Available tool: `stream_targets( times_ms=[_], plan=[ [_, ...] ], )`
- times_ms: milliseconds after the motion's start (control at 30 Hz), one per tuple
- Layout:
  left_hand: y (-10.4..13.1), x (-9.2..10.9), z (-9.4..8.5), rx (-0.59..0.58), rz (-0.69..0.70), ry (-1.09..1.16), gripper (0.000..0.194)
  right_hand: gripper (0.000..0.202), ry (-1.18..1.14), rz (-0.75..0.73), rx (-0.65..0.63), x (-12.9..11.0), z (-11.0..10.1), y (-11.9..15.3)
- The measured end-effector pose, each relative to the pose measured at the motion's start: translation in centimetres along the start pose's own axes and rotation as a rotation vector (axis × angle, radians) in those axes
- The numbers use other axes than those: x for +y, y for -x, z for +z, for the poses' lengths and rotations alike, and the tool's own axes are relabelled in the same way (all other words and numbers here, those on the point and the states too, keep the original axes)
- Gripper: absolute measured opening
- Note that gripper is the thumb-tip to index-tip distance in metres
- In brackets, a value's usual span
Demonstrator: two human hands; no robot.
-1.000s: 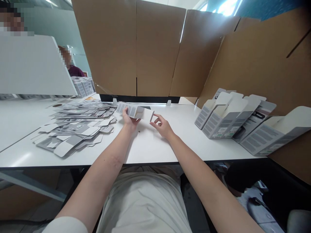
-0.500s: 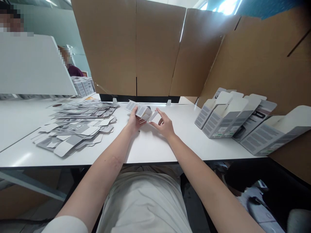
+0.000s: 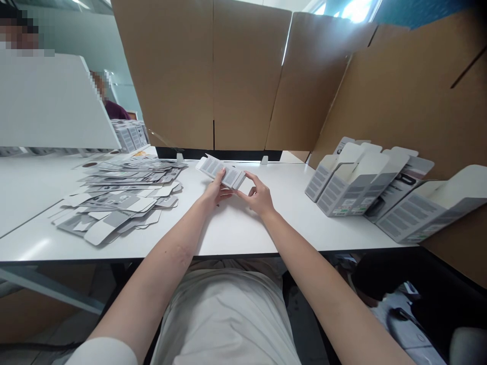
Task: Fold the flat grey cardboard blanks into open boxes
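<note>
A small grey-and-white carton (image 3: 217,169) is held tilted just above the white table, its left end flap sticking up. My left hand (image 3: 215,190) is wrapped round its near side, thumb on the printed panel. At the carton's right end, my right hand (image 3: 257,194) grips the edges of the end flap between thumb and forefinger. That flap lies nearly against the carton's end. To the left lies a spread stack of flat, unfolded cartons (image 3: 125,197). Several folded cartons with open tops (image 3: 346,187) stand upright at the right.
A tall brown cardboard screen (image 3: 243,76) stands behind the white table (image 3: 236,233), with another cardboard wall (image 3: 411,96) on the right. A white divider (image 3: 53,101) is at the left; beyond it are more cartons (image 3: 129,136) and two people.
The right end flap of the carton has swung in against its end, pushed by my right hand. My left hand has shifted right along the carton, and the carton has turned a little.
</note>
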State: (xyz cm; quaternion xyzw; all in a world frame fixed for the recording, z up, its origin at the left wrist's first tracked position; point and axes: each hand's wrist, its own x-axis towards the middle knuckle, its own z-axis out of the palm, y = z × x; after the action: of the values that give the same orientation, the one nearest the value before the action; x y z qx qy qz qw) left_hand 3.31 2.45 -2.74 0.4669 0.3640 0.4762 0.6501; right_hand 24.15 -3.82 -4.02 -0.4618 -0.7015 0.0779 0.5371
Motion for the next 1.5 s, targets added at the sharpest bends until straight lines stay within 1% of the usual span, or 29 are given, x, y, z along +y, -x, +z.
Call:
stream_targets(
  times_ms=[167, 333, 600, 700, 833, 933, 1000, 1033, 1067, 1133, 1167, 1267, 1333, 1367, 1400, 1433, 1500],
  plan=[
    [-0.1, -0.1, 0.0, 0.006, 0.018, -0.009, 0.079, 0.073, 0.009, -0.012, 0.049, 0.3, 0.2, 0.0],
    [0.0, -0.1, 0.2, 0.031, 0.023, -0.029, 0.082, 0.073, -0.003, -0.054, 0.033, 0.6, 0.3, 0.1],
    [0.5, 0.1, 0.4, 0.058, 0.068, -0.126, 0.082, 0.069, 0.054, -0.012, 0.065, 0.9, 0.3, 0.0],
    [0.7, 0.2, 0.4, 0.089, 0.088, -0.152, 0.085, 0.069, 0.068, -0.007, 0.068, 1.1, 0.4, 0.0],
    [0.9, 0.3, 0.6, 0.132, 0.133, -0.169, 0.083, 0.072, 0.074, 0.015, 0.030, 1.0, 0.5, -0.1],
    [0.9, 0.5, 0.8, 0.151, 0.181, -0.150, 0.081, 0.081, 0.058, 0.026, 0.011, 0.8, 0.5, -0.1],
    [0.9, 0.8, 0.8, 0.186, 0.217, -0.121, 0.078, 0.088, 0.048, 0.030, 0.008, 0.7, 0.4, -0.1],
    [0.9, 0.9, 0.7, 0.216, 0.234, -0.104, 0.077, 0.086, 0.045, 0.032, 0.006, 0.7, 0.4, -0.1],
    [0.9, 1.0, 0.6, 0.252, 0.250, -0.087, 0.075, 0.076, 0.043, 0.031, 0.001, 0.7, 0.5, -0.1],
    [0.7, 1.3, 0.2, 0.337, 0.279, -0.058, 0.072, 0.050, 0.043, 0.022, -0.009, 0.8, 0.5, -0.1],
    [0.6, 1.4, 0.0, 0.383, 0.291, -0.051, 0.072, 0.045, 0.044, 0.015, -0.012, 0.8, 0.5, -0.1],
    [0.4, 1.5, -0.6, 0.506, 0.324, -0.054, 0.072, 0.047, 0.044, -0.002, -0.010, 0.7, 0.5, -0.1],
    [0.4, 1.4, -0.8, 0.540, 0.331, -0.051, 0.073, 0.044, 0.031, -0.005, -0.025, 0.5, 0.6, 0.0],
    [0.5, 1.3, -0.7, 0.535, 0.335, -0.047, 0.073, 0.043, 0.021, -0.006, -0.039, 0.4, 0.6, 0.1],
    [0.6, 1.2, -0.5, 0.505, 0.332, -0.053, 0.072, 0.042, 0.011, -0.009, -0.055, 0.3, 0.6, 0.1],
    [0.7, 1.0, -0.3, 0.450, 0.317, -0.077, 0.072, 0.041, 0.003, -0.013, -0.072, 0.3, 0.6, 0.1],
    [0.8, 0.8, 0.2, 0.287, 0.247, -0.162, 0.074, 0.039, -0.003, -0.026, -0.100, 0.3, 0.5, 0.2]
  ],
)
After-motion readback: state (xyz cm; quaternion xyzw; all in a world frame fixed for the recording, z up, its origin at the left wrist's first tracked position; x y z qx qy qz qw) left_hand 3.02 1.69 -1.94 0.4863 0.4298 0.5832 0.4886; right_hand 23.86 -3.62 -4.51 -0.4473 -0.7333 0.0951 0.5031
